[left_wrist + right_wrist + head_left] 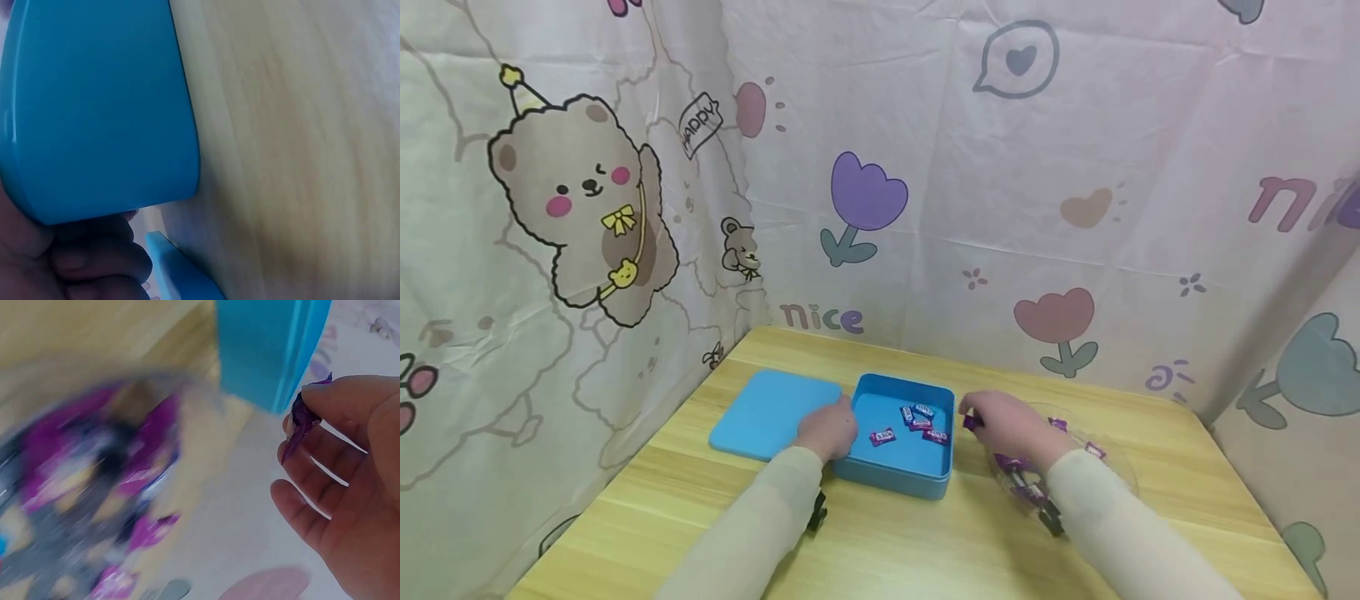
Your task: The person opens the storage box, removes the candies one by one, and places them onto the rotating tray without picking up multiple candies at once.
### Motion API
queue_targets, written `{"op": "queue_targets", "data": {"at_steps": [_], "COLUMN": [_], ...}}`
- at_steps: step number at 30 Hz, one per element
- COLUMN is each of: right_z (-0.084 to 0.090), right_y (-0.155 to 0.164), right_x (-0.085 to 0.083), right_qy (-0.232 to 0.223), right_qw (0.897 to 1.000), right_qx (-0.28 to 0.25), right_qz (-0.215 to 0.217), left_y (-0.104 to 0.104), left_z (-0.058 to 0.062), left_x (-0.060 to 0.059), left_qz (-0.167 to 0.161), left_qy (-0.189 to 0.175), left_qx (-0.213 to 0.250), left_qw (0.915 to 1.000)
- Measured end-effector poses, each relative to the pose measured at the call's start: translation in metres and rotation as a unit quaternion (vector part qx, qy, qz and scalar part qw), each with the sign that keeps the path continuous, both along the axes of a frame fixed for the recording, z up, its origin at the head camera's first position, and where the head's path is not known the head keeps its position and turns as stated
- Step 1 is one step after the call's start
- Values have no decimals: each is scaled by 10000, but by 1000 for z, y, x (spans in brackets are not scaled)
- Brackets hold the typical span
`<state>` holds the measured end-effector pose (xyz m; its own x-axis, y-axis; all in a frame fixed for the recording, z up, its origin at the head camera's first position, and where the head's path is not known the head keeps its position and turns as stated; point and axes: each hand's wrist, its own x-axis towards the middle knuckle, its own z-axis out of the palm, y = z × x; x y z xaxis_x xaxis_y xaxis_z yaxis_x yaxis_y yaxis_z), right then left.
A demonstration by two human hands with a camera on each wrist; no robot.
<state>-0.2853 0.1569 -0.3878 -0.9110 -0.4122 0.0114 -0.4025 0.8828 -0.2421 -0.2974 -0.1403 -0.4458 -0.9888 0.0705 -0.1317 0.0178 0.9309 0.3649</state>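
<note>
On the far left I see a curtain (587,208) with a bear on it and the words "HAPPY" and "nice". A flat blue lid (771,412) lies on the wood table (895,542). It is smooth, with round corners. Just beside it is my left hand (829,429). The arm reaches forward in a pale sleeve. The fingers (94,262) are curled against the left wall of the blue box (898,479), so this hand holds the box. The box is square and shiny, with its top open. A few small candies (917,421) in purple and blue wraps lie inside. I cannot read their labels. Next comes my right hand (1007,425), just right of the box. Its thumb and finger pinch one purple candy (300,422) in a crinkly wrap, close to the box wall. The other fingers are spread loose. Under this arm is a clear round bowl (1116,471) with more purple candies in it.
</note>
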Motion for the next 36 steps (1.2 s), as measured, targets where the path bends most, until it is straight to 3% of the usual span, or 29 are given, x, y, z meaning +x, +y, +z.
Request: {"op": "queue_targets", "data": {"at_steps": [10, 17, 21, 31, 36], "right_z": [-13, -25, -36, -42, -45], "right_y": [86, 135, 159, 180, 180], "right_x": [22, 39, 45, 58, 59], "right_qy": [561, 30, -54, -191, -49], "right_qw": [9982, 9992, 9984, 9971, 9974], "right_qx": [-163, -152, -134, 132, 269], "right_qz": [167, -355, -546, -731, -665], "left_y": [-3, -3, -2, -1, 0], "left_z": [-2, -5, -4, -3, -3], "left_x": [-2, -3, -3, -2, -2], "left_qz": [-29, -123, -104, -169, -121], "left_qy": [42, 104, 100, 99, 93], "left_qx": [-126, -144, -89, -156, -151], "left_qw": [9999, 9998, 9999, 9997, 9998]}}
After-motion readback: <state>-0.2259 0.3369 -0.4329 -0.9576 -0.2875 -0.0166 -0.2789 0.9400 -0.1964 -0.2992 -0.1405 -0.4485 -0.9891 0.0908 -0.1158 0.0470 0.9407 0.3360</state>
